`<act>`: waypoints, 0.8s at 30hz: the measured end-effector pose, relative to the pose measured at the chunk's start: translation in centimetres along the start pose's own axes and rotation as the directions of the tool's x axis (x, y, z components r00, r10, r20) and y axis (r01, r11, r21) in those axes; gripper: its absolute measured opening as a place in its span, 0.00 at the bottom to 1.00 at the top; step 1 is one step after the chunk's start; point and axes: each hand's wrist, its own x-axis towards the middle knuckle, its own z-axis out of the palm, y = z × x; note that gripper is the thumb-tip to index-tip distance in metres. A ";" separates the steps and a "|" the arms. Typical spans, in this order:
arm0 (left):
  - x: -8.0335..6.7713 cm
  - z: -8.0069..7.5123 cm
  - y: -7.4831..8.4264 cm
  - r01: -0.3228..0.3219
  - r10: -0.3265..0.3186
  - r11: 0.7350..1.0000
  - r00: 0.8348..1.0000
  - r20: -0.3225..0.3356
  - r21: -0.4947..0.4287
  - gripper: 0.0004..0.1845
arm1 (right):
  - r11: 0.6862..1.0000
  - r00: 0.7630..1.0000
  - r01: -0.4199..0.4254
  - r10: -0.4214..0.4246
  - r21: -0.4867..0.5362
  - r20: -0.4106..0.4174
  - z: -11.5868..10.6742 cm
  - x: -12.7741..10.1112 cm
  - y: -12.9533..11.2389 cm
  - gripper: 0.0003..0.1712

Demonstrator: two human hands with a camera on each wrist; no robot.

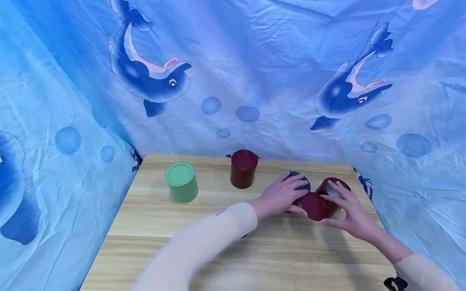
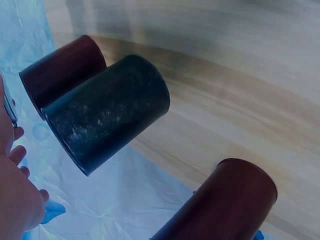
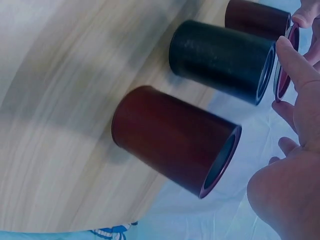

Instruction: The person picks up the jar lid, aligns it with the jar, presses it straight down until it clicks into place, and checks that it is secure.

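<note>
Over the right part of the table, a dark red lid point(image 1: 314, 206) is held between both hands. My left hand point(image 1: 282, 196) has thumb and index finger at its left edge, the other fingers spread above a dark can point(image 3: 220, 62). The right hand point(image 1: 351, 214) pinches the opposite edge with thumb and index finger. Below it stands a dark red can point(image 3: 172, 137), its top uncovered in the right wrist view. The dark can is upright beside it, its top mostly hidden by the left hand in the head view.
Farther back on the wooden table point(image 1: 233, 258) stands another dark red can point(image 1: 244, 169), lid on. A green can point(image 1: 182, 182) with a green lid stands at the left. A blue dolphin-print cloth point(image 1: 225, 72) hangs behind and at both sides.
</note>
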 end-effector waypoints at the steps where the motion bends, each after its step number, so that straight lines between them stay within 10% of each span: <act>1: 0.3 0.0 -0.1 -0.002 0.002 1.000 1.000 -0.006 0.004 0.40 | 1.000 1.000 -0.004 0.004 -0.005 0.000 -0.2 0.0 0.2 0.39; 24: 6.6 0.5 0.0 0.027 -0.026 1.000 0.995 0.093 -0.015 0.39 | 0.983 0.981 -0.184 0.184 -0.009 0.065 -3.5 0.1 3.8 0.38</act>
